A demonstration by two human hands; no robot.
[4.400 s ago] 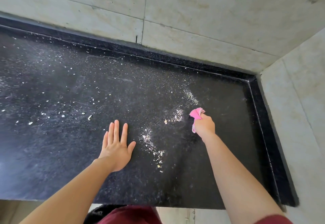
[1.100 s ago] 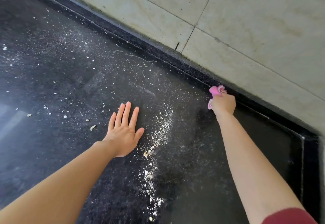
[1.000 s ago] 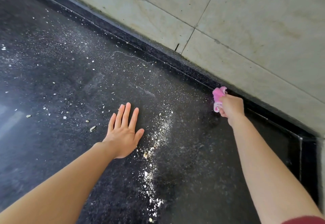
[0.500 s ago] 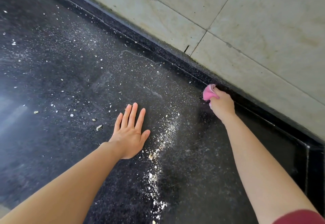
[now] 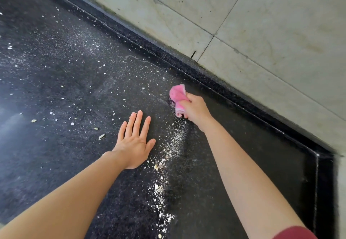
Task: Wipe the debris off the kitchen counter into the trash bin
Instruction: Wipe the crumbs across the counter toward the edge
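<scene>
The debris (image 5: 169,152) is pale, a mix of fine powder and small crumbs. It is drawn into one ragged line running from just under the pink cloth (image 5: 177,95) down the middle of the frame to its bottom edge. Loose flecks and a few larger flakes are scattered over the left and upper left of the counter (image 5: 56,173). The counter is black speckled stone with a dull sheen, and a raised strip (image 5: 149,39) of the same stone runs along its back and right edges. There are two bare hands and one cloth. The right hand (image 5: 197,111), right of centre, has its grip clenched round the bunched, soft-looking cloth and presses it down on the counter at the top of the line. The left hand (image 5: 133,145) lies flat, palm down, with straight fingers just left of the line, its grip released. Behind, the wall (image 5: 262,23) is large pale tiles, stained and joined by thin dark seams. A dark red sleeve (image 5: 295,233) shows at the lower right corner.
</scene>
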